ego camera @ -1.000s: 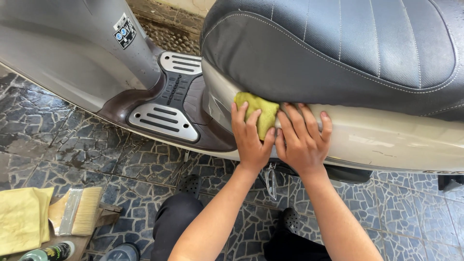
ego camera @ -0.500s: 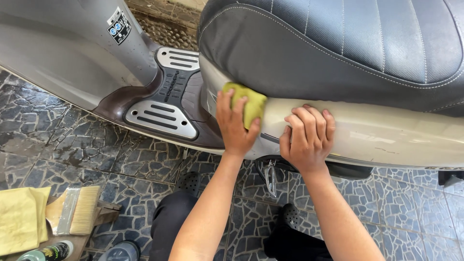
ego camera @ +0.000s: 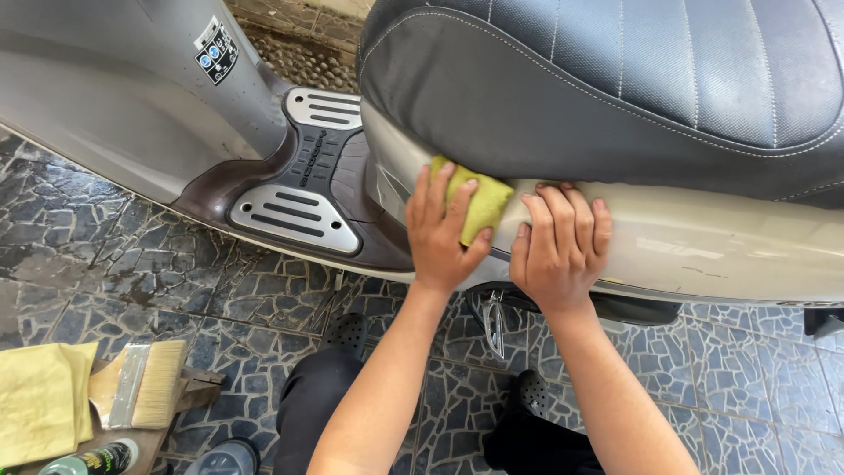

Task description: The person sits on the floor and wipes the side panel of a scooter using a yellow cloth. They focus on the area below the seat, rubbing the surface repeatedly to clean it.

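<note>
1. Yellow-green cloth: a small folded pad with a soft, nappy surface. It lies against the cream side panel of the scooter, directly below the front edge of the black seat.
2. Left hand: fingers spread flat over the cloth, pressing it to the panel. The palm covers its lower left part; the hand is not closed into a fist.
3. Right hand: fingers curled, tips resting on the panel just beside the cloth. It holds nothing.
4. Risk, judged from this position: the cloth is held by pressure only. If the pressure eases, it may slip from under the fingers and drop to the wet stone floor, where it would likely pick up grit that could scratch the paint.
5. Surroundings: the ribbed footboard lies to the left. A flat paintbrush and a yellow rag lie at lower left, well apart from both hands.
</note>
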